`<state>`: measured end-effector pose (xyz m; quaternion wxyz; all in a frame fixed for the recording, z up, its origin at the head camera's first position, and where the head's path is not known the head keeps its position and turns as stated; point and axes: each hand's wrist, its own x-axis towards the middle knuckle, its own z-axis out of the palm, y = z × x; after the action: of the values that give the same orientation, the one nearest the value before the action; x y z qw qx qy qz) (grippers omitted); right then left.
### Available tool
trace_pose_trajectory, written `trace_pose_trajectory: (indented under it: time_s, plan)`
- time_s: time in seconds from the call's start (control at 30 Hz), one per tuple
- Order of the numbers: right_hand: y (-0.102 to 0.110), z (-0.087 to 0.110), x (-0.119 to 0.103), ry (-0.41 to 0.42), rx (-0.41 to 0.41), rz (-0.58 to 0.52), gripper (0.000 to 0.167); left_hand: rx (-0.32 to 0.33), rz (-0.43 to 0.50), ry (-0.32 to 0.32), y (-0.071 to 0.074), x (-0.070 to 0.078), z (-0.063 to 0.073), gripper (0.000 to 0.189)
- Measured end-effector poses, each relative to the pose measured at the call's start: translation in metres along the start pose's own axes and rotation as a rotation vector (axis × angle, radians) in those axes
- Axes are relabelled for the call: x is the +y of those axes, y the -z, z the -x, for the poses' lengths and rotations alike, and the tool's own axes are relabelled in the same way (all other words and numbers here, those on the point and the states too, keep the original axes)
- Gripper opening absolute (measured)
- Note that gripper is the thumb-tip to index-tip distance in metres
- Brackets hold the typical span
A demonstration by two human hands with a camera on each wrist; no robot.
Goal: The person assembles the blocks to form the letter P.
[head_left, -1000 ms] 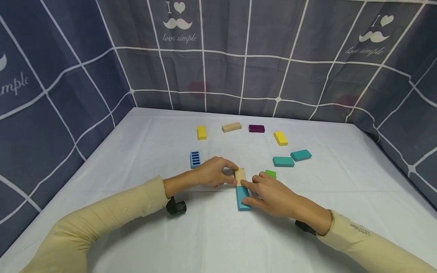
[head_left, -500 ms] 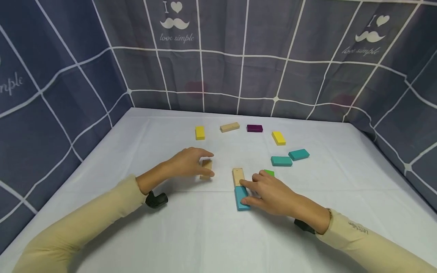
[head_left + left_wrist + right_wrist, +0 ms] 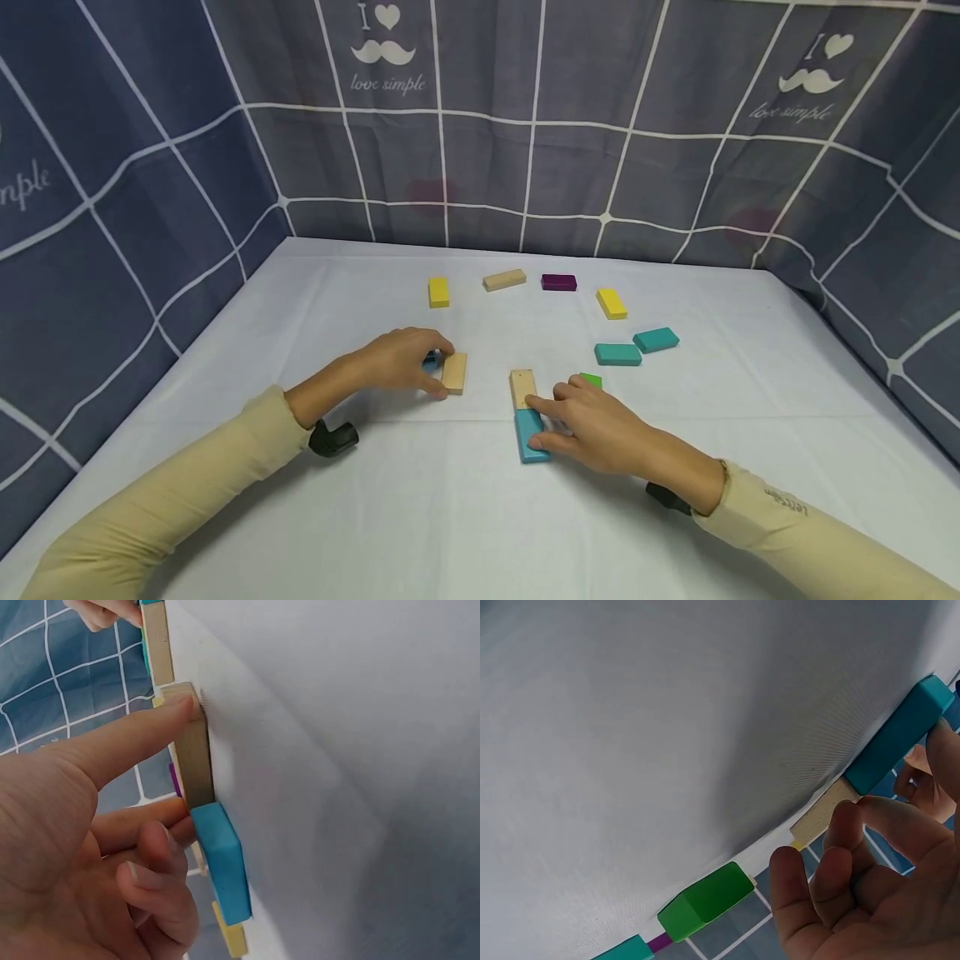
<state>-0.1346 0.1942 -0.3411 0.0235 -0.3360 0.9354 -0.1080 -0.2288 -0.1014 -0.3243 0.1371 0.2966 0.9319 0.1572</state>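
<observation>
My left hand (image 3: 401,358) is at a plain wooden block (image 3: 454,374) lying flat on the white cloth. It pinches that block, thumb at the near end and index finger at the far end, other fingers loosely curled. A blue block (image 3: 222,862) lies close beside those fingers, mostly hidden in the head view. My right hand (image 3: 600,425) rests on two blocks set end to end, a second wooden block (image 3: 522,385) and a teal-blue block (image 3: 528,429). Its index finger touches the wooden one near the joint; its thumb presses the teal-blue one.
A green block (image 3: 591,380) sits partly hidden behind my right hand. Farther back, in an arc, lie a yellow block (image 3: 438,292), a wooden block (image 3: 504,280), a purple block (image 3: 558,282), another yellow block (image 3: 612,304) and two teal blocks (image 3: 618,355). Grey checked curtains (image 3: 480,158) enclose the table.
My left hand has left the wooden block above the teal-blue one and moved left to another wooden block, drawing back slightly over the last half second. The right hand has stayed put.
</observation>
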Motion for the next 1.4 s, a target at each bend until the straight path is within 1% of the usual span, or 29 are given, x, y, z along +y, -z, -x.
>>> trace_pose_trajectory:
  time_s: [0.2,0.3,0.37,0.47,0.63,0.77,0.9,1.0,1.2,1.3,1.4]
  plan:
    - [0.0,-0.001,0.0,-0.008,-0.012,-0.024,0.06,0.027,0.007,-0.005,-0.004,0.001,-0.004,0.065]
    - [0.0,-0.002,-0.001,-0.011,-0.015,-0.025,0.061,0.045,0.008,-0.02,-0.006,0.004,-0.008,0.065]
    - [0.0,-0.002,-0.001,-0.014,-0.019,-0.02,0.061,0.054,-0.009,-0.032,-0.008,0.006,-0.014,0.065]
    - [0.001,-0.002,-0.001,-0.009,-0.014,-0.015,0.06,0.057,-0.056,-0.038,-0.009,0.013,-0.026,0.064]
    - [0.001,-0.001,0.0,-0.007,-0.011,-0.005,0.06,0.056,-0.13,-0.041,-0.007,0.022,-0.052,0.066]
    - [0.001,-0.002,0.0,-0.025,-0.035,-0.007,0.061,0.059,-0.11,-0.046,-0.008,0.025,-0.071,0.067]
    - [0.001,-0.002,-0.001,-0.038,-0.049,-0.006,0.061,0.061,-0.038,-0.067,-0.009,0.026,-0.083,0.066]
    - [0.001,-0.002,-0.002,-0.043,-0.051,0.0,0.061,0.07,0.021,-0.088,-0.011,0.025,-0.086,0.063]
    - [0.001,-0.001,-0.001,-0.036,-0.045,-0.005,0.061,0.094,0.12,-0.131,-0.014,0.026,-0.085,0.058]
    - [0.001,-0.001,-0.001,-0.036,-0.047,-0.005,0.061,0.083,0.146,-0.134,-0.015,0.029,-0.084,0.056]
    - [0.0,-0.001,-0.001,-0.023,-0.039,-0.005,0.061,0.067,0.152,-0.136,-0.016,0.03,-0.083,0.056]
